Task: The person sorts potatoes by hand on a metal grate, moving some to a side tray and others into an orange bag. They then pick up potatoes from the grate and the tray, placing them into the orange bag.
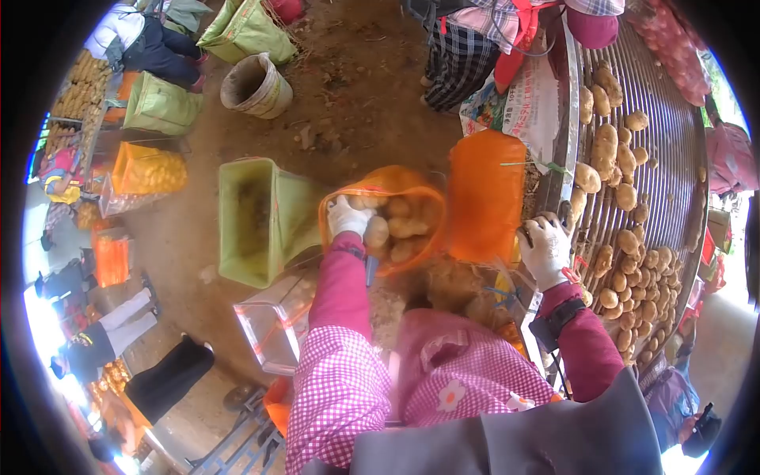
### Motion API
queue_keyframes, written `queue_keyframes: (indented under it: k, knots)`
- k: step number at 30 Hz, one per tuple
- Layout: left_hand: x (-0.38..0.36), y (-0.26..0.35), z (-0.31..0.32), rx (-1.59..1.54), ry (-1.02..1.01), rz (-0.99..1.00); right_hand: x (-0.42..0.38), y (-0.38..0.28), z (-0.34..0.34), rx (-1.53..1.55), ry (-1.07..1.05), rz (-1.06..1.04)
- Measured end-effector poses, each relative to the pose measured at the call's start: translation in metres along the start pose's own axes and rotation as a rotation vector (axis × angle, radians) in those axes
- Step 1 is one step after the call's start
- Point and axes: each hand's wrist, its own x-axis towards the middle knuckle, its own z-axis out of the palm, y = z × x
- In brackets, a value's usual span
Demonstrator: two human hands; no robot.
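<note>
The left hand (348,215) pinches the rim of the orange mesh sack (396,226), its grip holding the mouth open so the potatoes (400,229) inside sit loose below the sorting surface (673,158). The right hand (545,249) rests curled on that surface's metal edge (566,158), beside more potatoes; whether its grip clasps anything cannot be told

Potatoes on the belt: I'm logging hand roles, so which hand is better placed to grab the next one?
Probably right hand: it rests at the belt edge beside potatoes. Left hand grips the sack rim.
</note>
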Motion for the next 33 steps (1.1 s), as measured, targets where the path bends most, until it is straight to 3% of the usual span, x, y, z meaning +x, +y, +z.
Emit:
queue_keyframes:
  k: [6,10,13,17,21,33]
  knots:
    - [-0.050,0.007,-0.037,-0.508,-0.018,0.048,0.001,0.003,0.001,0.001,-0.003,-0.001]
    - [-0.060,-0.050,-0.001,-0.811,0.104,0.295,0.001,-0.002,-0.004,-0.018,-0.025,-0.006]
    - [-0.118,-0.023,-0.041,-1.608,-0.481,-0.009,0.001,0.001,-0.003,-0.038,-0.016,-0.033]
    - [-0.149,-0.005,-0.041,-1.919,-0.733,-0.178,-0.001,0.001,0.000,-0.023,-0.014,-0.017]
    - [-0.154,0.012,-0.039,-2.022,-0.881,-0.268,0.000,0.000,-0.004,-0.044,-0.019,-0.027]
    - [-0.165,0.033,-0.033,-1.995,-0.774,-0.298,0.000,-0.001,-0.004,-0.016,0.010,-0.011]
